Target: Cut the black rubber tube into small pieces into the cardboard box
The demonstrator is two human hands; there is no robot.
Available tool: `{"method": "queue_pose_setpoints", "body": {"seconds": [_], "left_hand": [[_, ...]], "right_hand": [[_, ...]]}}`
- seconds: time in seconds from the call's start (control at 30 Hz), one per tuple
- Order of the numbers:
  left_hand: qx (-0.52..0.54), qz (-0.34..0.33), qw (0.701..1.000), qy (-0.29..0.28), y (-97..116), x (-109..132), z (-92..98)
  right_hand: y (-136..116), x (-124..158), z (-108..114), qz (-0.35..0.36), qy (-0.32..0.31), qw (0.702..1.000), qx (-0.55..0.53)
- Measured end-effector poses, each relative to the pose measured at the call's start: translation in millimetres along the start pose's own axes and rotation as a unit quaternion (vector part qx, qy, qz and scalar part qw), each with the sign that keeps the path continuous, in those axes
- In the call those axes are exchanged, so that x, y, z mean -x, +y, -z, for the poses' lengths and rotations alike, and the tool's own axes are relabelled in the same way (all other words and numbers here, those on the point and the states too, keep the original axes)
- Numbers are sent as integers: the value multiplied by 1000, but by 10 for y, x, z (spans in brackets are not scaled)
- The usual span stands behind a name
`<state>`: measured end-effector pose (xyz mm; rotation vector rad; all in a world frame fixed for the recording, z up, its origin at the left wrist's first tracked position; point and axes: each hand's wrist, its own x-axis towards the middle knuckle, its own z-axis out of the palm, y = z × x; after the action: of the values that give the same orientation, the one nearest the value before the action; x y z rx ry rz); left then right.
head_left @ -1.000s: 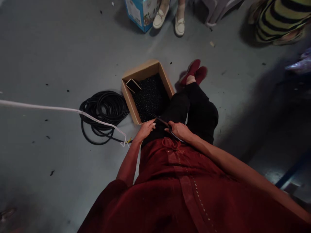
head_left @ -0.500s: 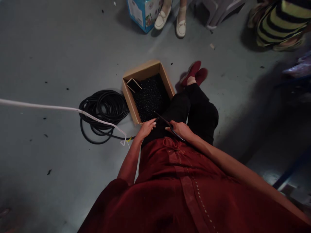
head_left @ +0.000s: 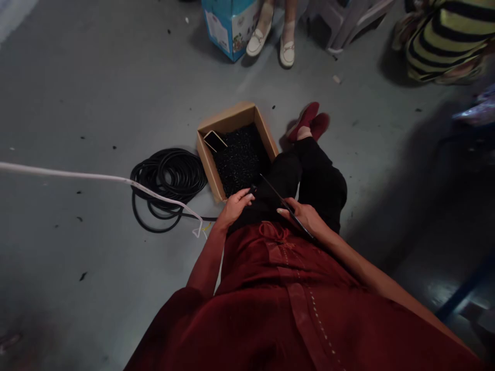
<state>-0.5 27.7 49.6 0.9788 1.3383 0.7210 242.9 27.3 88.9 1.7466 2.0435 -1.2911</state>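
Note:
My left hand is closed near the box's front corner, its fingers pinching the end of a black rubber hose. The hose runs back behind my left wrist to a black coil on the floor. In my closed right hand is a long, thin, dark knife, its tip pointing up and left, apart from the hose. Just beyond my left hand stands an open cardboard box. Many small black cut pieces fill its bottom, and a phone-like dark rectangle leans in its left corner.
A white cord crosses from the left and ends in a hook near my left forearm. Another person's white shoes are beside a blue carton. A grey plastic stool stands behind. Black scraps dot the floor.
The knife and my right hand have moved right, away from the hose end in my left hand. My left hand has shifted slightly right and keeps its grip.

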Motion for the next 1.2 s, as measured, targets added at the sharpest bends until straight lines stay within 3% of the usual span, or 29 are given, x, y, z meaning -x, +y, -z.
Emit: {"method": "queue_pose_setpoints", "body": {"seconds": [0.27,0.57,0.9,1.2], "left_hand": [[-98,-49,992,65,247,170,-96],[-267,-108,951,115,484,358,-228],[-359,-202,902,128,466,326,-294],[-354,-211,902,130,347,296,-335]], "right_hand": [[24,58,-1,-1,-7,999,-34],[69,80,17,-14,-18,998,-61],[96,75,21,-16,-26,999,-39],[94,62,-48,-21,-38,999,-17]]}}
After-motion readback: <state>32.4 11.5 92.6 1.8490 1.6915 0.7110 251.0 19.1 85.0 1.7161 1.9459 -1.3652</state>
